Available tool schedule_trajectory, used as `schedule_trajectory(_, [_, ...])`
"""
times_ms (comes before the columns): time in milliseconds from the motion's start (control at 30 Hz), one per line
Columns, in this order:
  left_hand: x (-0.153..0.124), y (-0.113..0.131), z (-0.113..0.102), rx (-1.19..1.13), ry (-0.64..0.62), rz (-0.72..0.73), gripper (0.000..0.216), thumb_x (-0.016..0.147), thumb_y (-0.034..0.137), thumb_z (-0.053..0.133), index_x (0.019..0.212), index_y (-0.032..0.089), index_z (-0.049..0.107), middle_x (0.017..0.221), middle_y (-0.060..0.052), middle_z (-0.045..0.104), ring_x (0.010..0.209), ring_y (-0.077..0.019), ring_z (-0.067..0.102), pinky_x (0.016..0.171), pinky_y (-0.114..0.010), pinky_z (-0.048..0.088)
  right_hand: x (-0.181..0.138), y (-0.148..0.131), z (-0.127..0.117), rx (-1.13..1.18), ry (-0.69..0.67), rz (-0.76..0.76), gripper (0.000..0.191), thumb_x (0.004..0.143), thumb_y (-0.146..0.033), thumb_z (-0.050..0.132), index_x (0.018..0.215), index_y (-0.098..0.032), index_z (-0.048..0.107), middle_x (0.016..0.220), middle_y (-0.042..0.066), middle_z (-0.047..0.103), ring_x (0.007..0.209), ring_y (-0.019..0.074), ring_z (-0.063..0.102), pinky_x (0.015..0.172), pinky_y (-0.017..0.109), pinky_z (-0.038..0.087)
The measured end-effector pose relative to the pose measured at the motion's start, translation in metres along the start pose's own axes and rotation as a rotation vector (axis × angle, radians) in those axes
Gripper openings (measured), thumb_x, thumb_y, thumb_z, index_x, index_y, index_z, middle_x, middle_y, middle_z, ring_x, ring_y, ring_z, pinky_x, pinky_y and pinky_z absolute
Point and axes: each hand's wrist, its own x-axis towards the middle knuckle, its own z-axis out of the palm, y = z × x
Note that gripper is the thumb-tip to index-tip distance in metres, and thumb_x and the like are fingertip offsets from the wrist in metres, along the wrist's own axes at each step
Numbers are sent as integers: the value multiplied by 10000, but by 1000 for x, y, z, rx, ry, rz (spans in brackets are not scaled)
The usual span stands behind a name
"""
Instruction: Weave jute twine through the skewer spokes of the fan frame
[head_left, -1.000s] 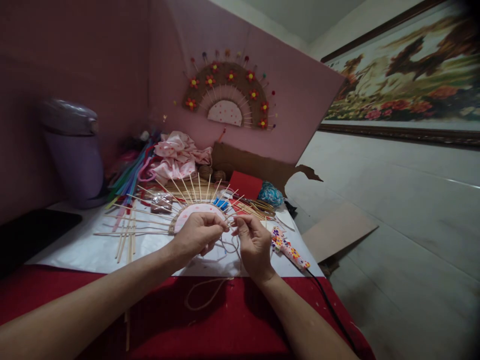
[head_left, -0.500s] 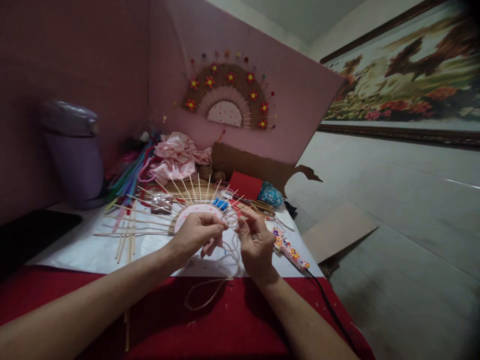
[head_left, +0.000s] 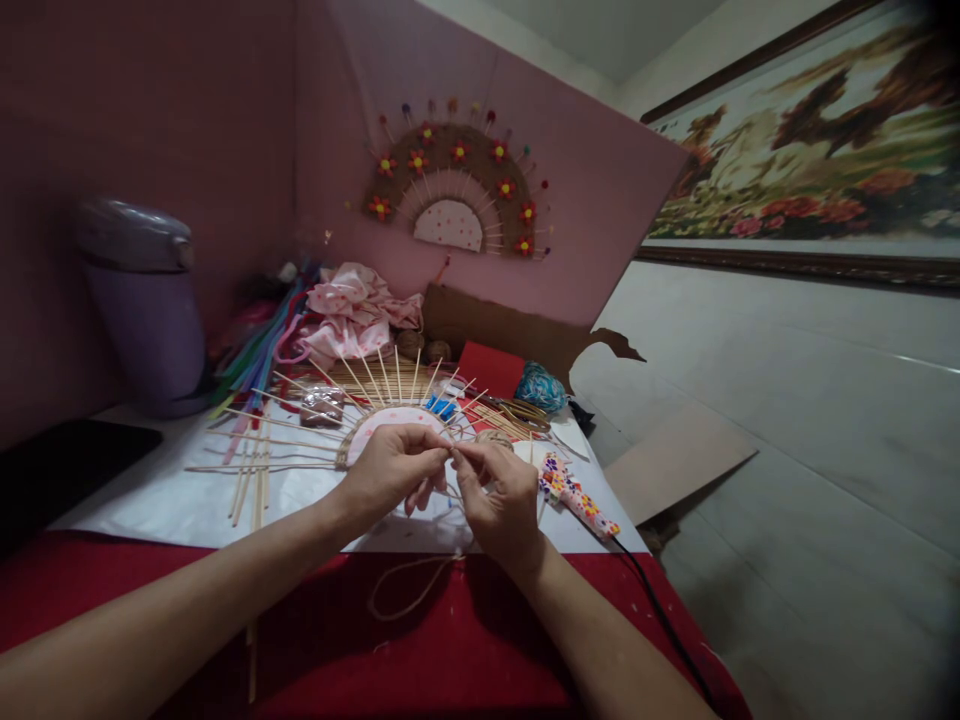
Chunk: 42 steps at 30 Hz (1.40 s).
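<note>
A half-round piece [head_left: 390,421] covered in pink dotted cloth lies on the white sheet, with thin wooden sticks [head_left: 384,378] fanning out from its curved edge. My left hand [head_left: 397,466] is closed in a pinch at its right end, covering part of it. Thumb and forefinger of my right hand [head_left: 499,498] are also pinched, their tips meeting those of the left. Thin twine [head_left: 409,567] passes around the fingers and hangs in a loop over the red cloth; its stretch between the fingertips is mostly hidden.
A floral glue gun [head_left: 577,495] with a black cord lies at right. Behind are scissors [head_left: 529,412], blue yarn [head_left: 541,387], a red card [head_left: 491,370] and crumpled pink cloth [head_left: 356,305]. Loose sticks [head_left: 259,480] cross at left, near a purple flask [head_left: 150,320].
My right hand has moved left, bringing its fingertips against the left hand's. A twine ball behind it now shows. My left hand stays almost in place.
</note>
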Motion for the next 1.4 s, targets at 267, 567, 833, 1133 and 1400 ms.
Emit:
schedule_trajectory(267, [-1,-1,4,17,5,8,116,727,203,524,650,122,555,479,34,558,305,-59,455,291,-161,340,-4,4,5,-61,6,-5,95,805,-121,512,798,-156,600,650,20,603,601,139,549,596,258,422])
schedule_trajectory(567, [1,0,4,-62,-34,7,151,726,260,564,667,121,554,483,21,571,311,-63,463,296,-165,345,-3,-3,9,-13,69,146,83,812,-151,488,775,-154,562,643,5,560,563,126,519,551,245,413])
schedule_trajectory(833, [1,-2,1,-128,-21,-7,133,723,248,598,681,125,569,498,14,593,304,-66,466,288,-168,349,3,22,4,65,203,393,126,850,-260,473,825,-173,562,669,-4,582,567,129,541,546,246,428])
schedule_trajectory(1133, [3,-1,-2,-144,-22,4,159,750,272,604,679,135,567,483,26,574,308,-62,461,294,-166,348,-3,5,-1,77,9,187,237,900,-225,314,691,-205,424,622,-15,466,567,127,469,558,254,388])
schedule_trajectory(1400, [1,-2,-2,-54,-9,31,169,750,289,587,751,121,569,498,27,572,315,-64,468,299,-170,345,0,1,1,40,26,99,83,816,-164,524,857,-174,595,726,14,610,580,118,520,561,242,424])
